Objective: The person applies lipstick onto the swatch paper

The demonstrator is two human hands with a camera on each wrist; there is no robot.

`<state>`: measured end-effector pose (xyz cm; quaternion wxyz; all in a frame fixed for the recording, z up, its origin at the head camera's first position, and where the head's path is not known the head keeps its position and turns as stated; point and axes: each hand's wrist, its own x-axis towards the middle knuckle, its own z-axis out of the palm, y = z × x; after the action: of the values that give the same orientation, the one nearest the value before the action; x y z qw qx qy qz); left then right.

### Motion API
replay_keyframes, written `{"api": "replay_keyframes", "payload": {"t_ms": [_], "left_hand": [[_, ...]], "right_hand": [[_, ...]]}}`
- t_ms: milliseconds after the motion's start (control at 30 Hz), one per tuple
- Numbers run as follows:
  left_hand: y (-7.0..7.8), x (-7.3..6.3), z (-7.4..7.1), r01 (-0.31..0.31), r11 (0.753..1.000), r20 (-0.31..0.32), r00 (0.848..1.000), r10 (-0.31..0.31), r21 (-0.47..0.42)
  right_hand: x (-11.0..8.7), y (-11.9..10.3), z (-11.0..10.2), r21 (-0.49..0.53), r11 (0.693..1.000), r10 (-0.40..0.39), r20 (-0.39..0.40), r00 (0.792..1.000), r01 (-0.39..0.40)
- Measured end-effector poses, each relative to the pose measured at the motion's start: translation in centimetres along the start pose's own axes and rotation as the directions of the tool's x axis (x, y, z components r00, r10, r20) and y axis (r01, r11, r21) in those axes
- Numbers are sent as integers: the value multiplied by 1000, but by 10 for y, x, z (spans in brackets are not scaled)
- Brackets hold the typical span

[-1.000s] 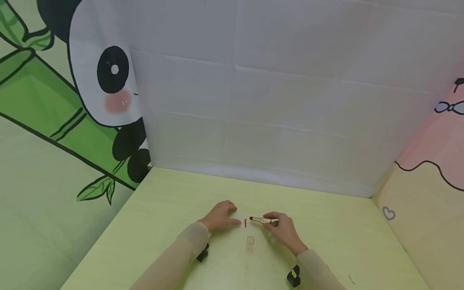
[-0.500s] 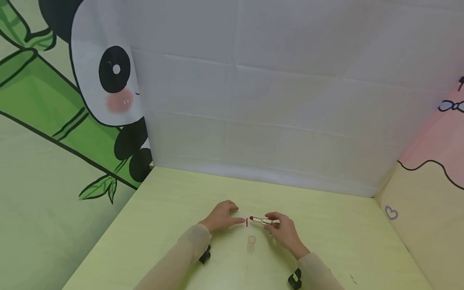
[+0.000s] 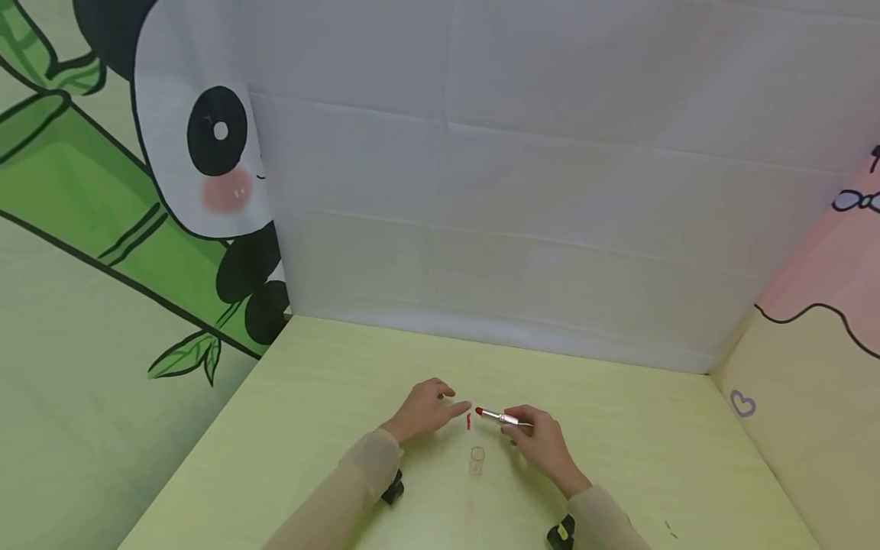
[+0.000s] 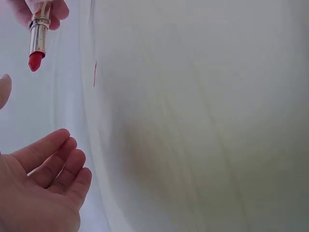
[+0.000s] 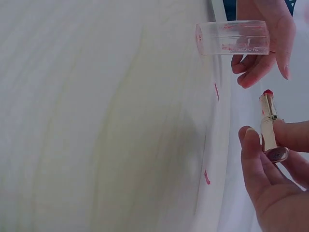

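Between thumb and fingers, my right hand (image 3: 539, 439) pinches a gold-cased lipstick (image 3: 500, 418) by its base. Its red bullet is out and points left toward my left hand (image 3: 422, 411). That hand holds nothing; its thumb is stretched out just short of the lipstick tip, the other fingers loosely bent, as the left wrist view shows of the left fingers (image 4: 53, 164). A short red streak (image 3: 469, 422) marks the table below the thumb. Nearer to me, a clear lipstick cap (image 3: 477, 461) stands upright, with reddish smears on its wall in the right wrist view.
The pale yellow table (image 3: 344, 359) meets a white sheet wall (image 3: 509, 229) at its back. A panda print (image 3: 227, 168) hangs on the left, a pink print (image 3: 825, 275) on the right. A thin dark mark (image 3: 670, 529) lies at the front right.
My left thumb has lifted from beside the red streak and moved right, closer to the lipstick tip. The lipstick has tilted slightly in my right hand. The cap stays in place.
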<state>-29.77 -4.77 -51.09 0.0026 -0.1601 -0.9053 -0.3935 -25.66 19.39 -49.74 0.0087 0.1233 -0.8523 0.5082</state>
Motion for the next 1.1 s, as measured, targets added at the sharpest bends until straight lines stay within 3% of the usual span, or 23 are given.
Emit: {"api": "replay_keyframes", "payload": {"t_ms": [267,533,867,1100], "left_hand": [[5,-7,4,37,998,-23,999,-38,-48],[17,-19,4,17,994,-37,999,-21,-104],[24,-29,15,-3,982,-121,992,-21,-189],[28,-32,17,20,962,-114,992,-54,-274]], "right_hand": [[-6,0,6,45,999,14,-31,999,-12],[-14,-3,9,62,998,-20,-9,1000,20],[-23,-9,15,141,990,-1,-22,1000,4],[-27,-10,22,202,979,19,-34,999,-12]]}}
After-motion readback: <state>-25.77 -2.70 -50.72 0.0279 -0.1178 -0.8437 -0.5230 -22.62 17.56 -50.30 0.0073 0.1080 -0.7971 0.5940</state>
